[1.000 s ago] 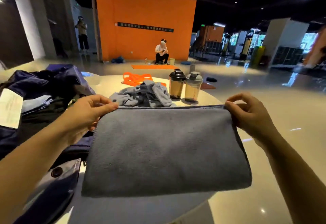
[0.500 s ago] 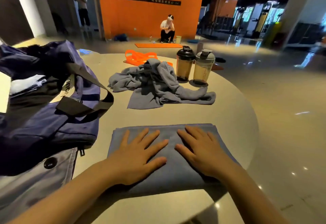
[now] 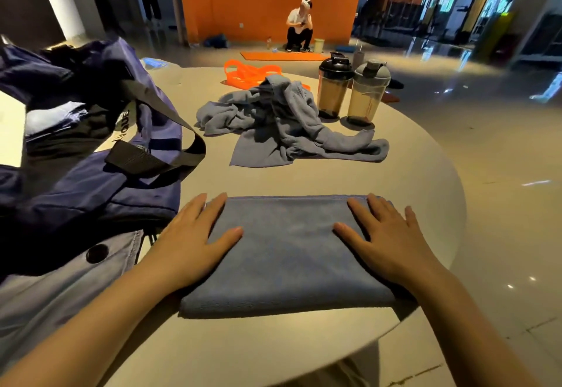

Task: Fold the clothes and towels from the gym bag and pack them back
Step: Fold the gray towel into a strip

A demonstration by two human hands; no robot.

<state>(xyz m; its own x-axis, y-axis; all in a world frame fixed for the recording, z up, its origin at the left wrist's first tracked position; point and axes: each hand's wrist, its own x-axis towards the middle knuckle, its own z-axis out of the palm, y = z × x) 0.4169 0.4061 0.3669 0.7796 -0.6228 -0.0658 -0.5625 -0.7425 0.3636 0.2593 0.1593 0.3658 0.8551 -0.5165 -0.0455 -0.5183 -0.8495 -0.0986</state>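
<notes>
A folded blue-grey towel [image 3: 289,252] lies flat on the round beige table [image 3: 419,179] near its front edge. My left hand [image 3: 194,240] presses flat on the towel's left end, fingers straight. My right hand [image 3: 386,240] presses flat on its right end. A second grey towel [image 3: 282,125] lies crumpled in the middle of the table. The navy gym bag [image 3: 85,143] stands open at the left, its black strap hanging toward the table. A pale blue garment with a dark button [image 3: 70,280] lies under the bag at the lower left.
Two shaker bottles [image 3: 352,91] stand behind the crumpled towel. Orange bands [image 3: 249,71] lie at the table's far side. A person [image 3: 299,29] crouches by the orange wall beyond; another stands far left. The table edge curves close on the right.
A second ago I held the towel up by its top corners. It then came down onto the table, and my hands have slid apart from its middle to its ends.
</notes>
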